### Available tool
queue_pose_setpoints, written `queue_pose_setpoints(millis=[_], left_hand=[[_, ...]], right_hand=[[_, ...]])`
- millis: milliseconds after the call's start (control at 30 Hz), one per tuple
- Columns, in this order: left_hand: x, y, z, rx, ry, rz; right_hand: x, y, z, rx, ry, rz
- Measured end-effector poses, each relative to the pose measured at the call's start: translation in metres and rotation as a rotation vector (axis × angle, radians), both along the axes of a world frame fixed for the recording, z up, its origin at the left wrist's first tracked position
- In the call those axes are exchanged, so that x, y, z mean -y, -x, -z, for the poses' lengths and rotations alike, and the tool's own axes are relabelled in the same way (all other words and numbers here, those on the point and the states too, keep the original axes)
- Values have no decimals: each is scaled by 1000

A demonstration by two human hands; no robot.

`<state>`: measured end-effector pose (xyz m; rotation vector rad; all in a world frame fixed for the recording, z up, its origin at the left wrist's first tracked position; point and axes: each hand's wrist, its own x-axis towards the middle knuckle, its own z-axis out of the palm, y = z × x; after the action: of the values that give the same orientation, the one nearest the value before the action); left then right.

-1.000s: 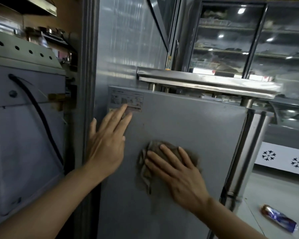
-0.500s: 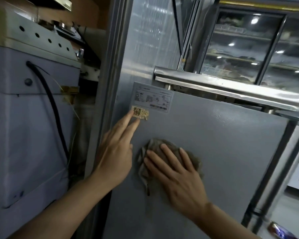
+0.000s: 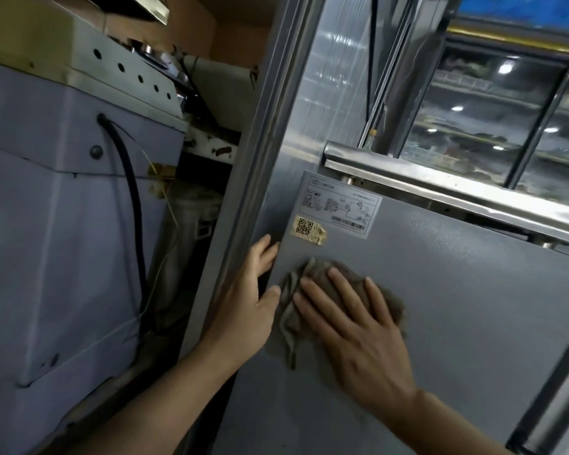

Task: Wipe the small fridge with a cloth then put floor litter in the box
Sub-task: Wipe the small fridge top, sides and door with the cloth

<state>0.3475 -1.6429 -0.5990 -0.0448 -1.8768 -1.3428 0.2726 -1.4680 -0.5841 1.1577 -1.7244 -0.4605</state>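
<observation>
The small fridge (image 3: 457,307) shows its grey side panel, filling the lower right of the head view. A brown-grey cloth (image 3: 293,310) lies crumpled flat against that panel, below a white label and a torn yellow QR sticker. My right hand (image 3: 355,333) presses on the cloth with spread fingers. My left hand (image 3: 247,303) holds the panel's left edge, its fingers curled round it next to the cloth. The box and the floor litter are out of view.
A tall steel wall strip (image 3: 253,178) runs beside the fridge's left edge. A pale blue-grey machine (image 3: 56,231) with a black cable (image 3: 128,192) stands at the left. A steel rail (image 3: 440,188) tops the fridge; glass-door display coolers (image 3: 493,119) stand behind it.
My left hand slid off the panel face to its left edge, uncovering the QR sticker. The view swung left and closer; the wrapper on the floor dropped out of sight.
</observation>
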Motion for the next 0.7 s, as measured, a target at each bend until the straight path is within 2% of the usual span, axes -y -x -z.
queue_pose_setpoints(millis=[67,167,267,467,700], left_hand=[[2,0,0,-15,-53,61],[9,-1,3,-28,-129,85],[16,-5,18,43,-67,51],[18,-11,62,218,55,33],[15,-17,96,264,16,-118]], right_hand=[[8,-1,-23,-10,5,6],[37,-3,-74,-30,185,-6],[61,-4,-99,4,306,4],[61,5,-55,-112,160,-61],[54,2,32,-37,-68,-65]])
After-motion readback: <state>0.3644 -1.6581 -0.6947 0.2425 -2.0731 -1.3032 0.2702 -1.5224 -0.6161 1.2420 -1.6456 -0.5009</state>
